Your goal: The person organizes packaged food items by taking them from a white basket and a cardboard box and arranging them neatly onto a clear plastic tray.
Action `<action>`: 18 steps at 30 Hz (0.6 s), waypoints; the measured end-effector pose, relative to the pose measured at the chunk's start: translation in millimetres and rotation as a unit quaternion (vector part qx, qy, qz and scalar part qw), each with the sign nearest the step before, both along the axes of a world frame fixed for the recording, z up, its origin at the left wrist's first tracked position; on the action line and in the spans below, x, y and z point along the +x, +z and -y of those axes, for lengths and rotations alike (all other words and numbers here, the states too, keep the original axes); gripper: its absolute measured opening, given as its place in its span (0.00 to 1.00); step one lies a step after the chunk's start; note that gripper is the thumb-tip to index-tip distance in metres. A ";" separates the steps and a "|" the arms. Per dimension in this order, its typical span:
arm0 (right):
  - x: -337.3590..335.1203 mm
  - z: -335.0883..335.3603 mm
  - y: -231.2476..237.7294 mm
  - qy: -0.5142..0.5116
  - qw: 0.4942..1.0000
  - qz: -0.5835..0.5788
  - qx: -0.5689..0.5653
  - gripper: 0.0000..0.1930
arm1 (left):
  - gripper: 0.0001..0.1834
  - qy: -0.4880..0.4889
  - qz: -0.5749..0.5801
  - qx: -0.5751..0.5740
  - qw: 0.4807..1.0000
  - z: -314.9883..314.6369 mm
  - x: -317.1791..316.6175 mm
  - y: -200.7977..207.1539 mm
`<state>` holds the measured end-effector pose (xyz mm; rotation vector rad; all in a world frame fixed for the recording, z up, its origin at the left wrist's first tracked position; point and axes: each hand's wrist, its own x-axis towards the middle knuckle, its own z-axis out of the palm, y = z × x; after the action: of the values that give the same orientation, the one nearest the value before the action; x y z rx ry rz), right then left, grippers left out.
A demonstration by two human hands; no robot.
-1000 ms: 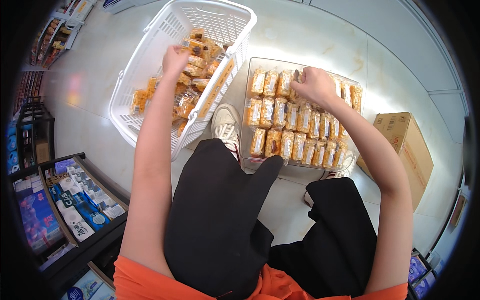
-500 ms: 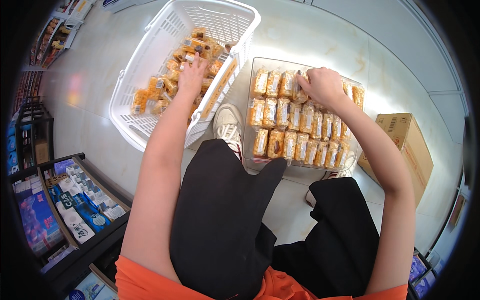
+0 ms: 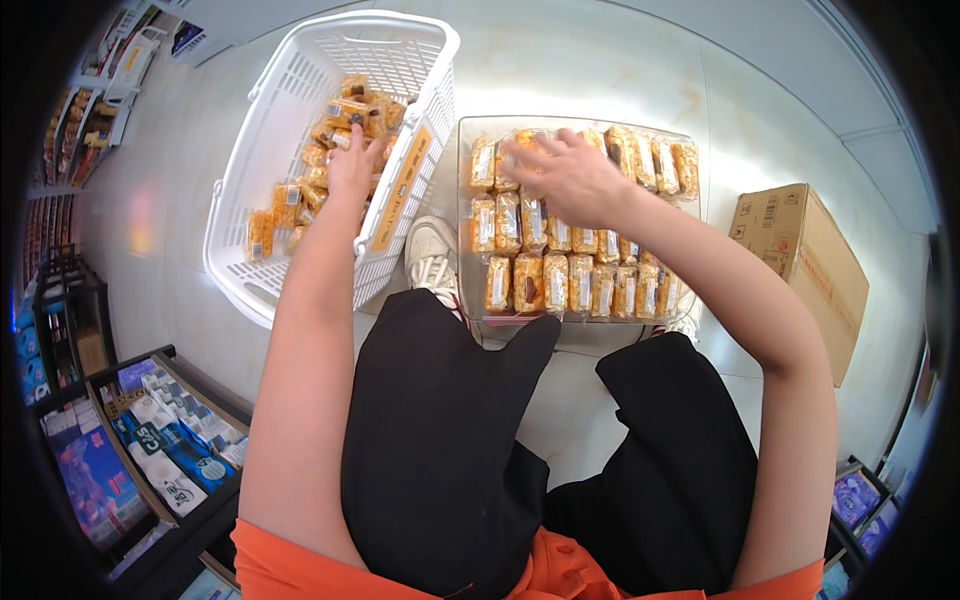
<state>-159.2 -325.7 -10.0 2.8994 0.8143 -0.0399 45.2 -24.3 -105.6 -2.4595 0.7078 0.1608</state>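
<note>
My left hand (image 3: 352, 170) reaches into a white plastic basket (image 3: 243, 135), its fingers apart over a loose pile of wrapped snack packs (image 3: 287, 203). No pack is seen lifted in it, though its fingertips touch or nearly touch the pile. Over the far left of a clear plastic tray (image 3: 461, 222) hangs my right hand (image 3: 565, 178), open, fingers spread and slightly blurred. The tray holds three rows of upright golden snack packs (image 3: 581, 284) in clear wrappers with pale labels. Part of the far row is hidden under the right hand.
A brown cardboard box (image 3: 825, 285) stands right of the tray. My shoe (image 3: 432, 258) is between basket and tray. At the lower left is a dark shelf unit (image 3: 215, 395) with tissue packs (image 3: 170, 480); more shelves (image 3: 80, 140) line the far left.
My right hand has moved left along the tray's far row, and its fingers have spread. My left hand stays over the pile in the basket. The whole view has shifted slightly.
</note>
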 end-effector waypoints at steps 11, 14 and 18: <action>-11.3 23.3 -20.2 -0.117 0.983 0.006 0.144 0.08 | 0.26 0.055 0.031 -0.249 0.967 -20.1 -11.3 31.9; -7.4 24.4 -28.6 -0.037 0.991 0.097 0.082 0.10 | 0.27 0.100 0.067 -0.386 0.915 -36.8 -7.6 43.0; -3.3 17.6 -12.6 -0.128 0.982 0.056 0.129 0.21 | 0.29 0.222 0.150 -0.533 0.803 -27.7 -10.0 92.7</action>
<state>-162.5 -343.3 -22.6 3.1957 0.4524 0.2184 35.2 3.4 -12.9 -3.5615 -0.0075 -0.6236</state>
